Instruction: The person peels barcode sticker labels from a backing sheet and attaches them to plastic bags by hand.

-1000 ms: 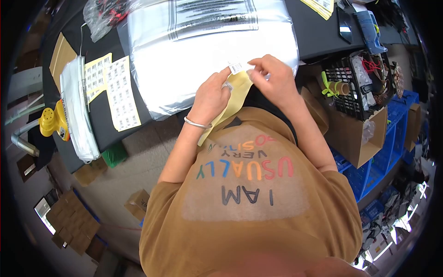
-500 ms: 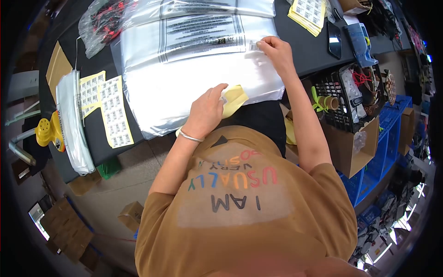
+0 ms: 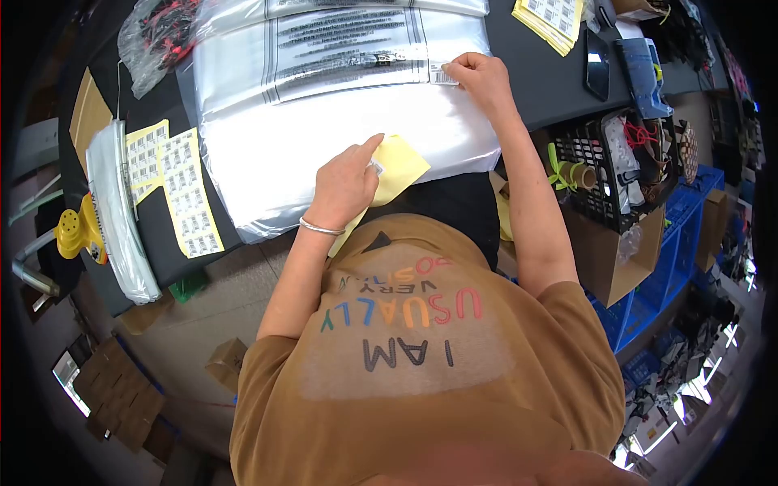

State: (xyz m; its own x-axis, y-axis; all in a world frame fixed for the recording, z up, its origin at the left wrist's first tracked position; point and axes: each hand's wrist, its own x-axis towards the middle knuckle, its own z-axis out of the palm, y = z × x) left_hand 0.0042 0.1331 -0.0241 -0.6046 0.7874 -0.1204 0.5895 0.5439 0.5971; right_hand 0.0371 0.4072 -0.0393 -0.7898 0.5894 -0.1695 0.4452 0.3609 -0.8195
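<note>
A stack of clear plastic bags [image 3: 324, 138] with printed black text lies in front of me. At the right end of the print, my right hand [image 3: 483, 81] pinches the edge of a small white barcode label [image 3: 442, 75], which lies against the top bag. My left hand [image 3: 344, 182] grips a yellow label backing sheet [image 3: 399, 168] at the near edge of the stack, its index finger pointing out over the bags. Part of another label shows beside those fingers. The sheet's lower end hangs down by my shirt.
Barcode label sheets [image 3: 193, 194] and a folded pile of plastic bags [image 3: 121, 215] lie on the left. To the right are more label sheets [image 3: 555, 18], a phone [image 3: 596, 65], a blue tape dispenser [image 3: 643, 77] and a black basket [image 3: 596, 166]. A bag of red-black items [image 3: 158, 40] sits far left.
My left hand has shifted slightly left and up, and more of the yellow sheet shows. My right hand stays at the label, its fingers now higher on it. The view has shifted slightly.
</note>
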